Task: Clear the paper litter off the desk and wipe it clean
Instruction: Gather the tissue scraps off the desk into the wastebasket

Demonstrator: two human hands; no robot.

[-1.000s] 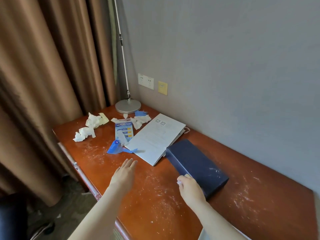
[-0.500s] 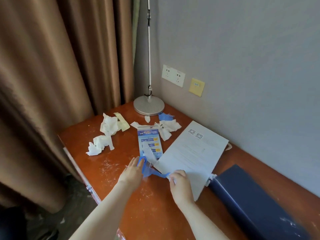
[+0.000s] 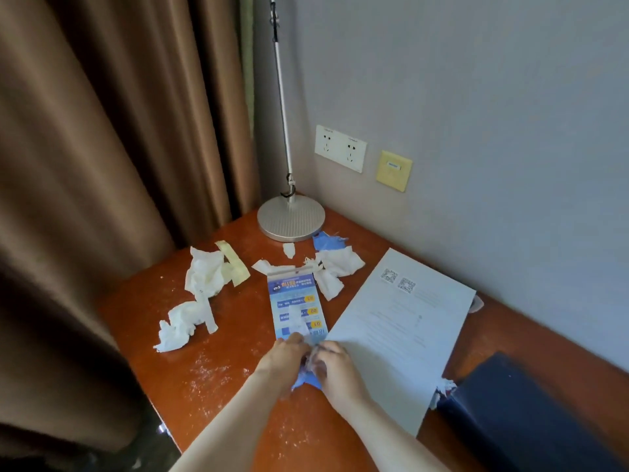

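Observation:
Paper litter is strewn over the reddish wooden desk (image 3: 218, 379). My left hand (image 3: 284, 356) and my right hand (image 3: 335, 366) are pressed together around a crumpled blue paper scrap (image 3: 306, 381) at the near end of a blue printed leaflet (image 3: 297, 301). Both hands grip the scrap, with a bit of white paper between the fingers. Crumpled white tissue (image 3: 204, 281) with a yellow strip (image 3: 233, 262) lies to the left, and a second wad (image 3: 177, 328) sits nearer. More white tissue (image 3: 335, 267) and a blue scrap (image 3: 325, 240) lie by the lamp.
A large white sheet (image 3: 398, 328) lies right of my hands. A dark blue box (image 3: 531, 417) sits at the right with torn paper (image 3: 442, 388) at its corner. The round lamp base (image 3: 291, 218) stands in the back corner. Brown curtains (image 3: 102, 148) hang left. White dust speckles the desk.
The view has moved closer to the litter. My two hands have come together and bunched the blue scrap, which lay spread between them half a second ago.

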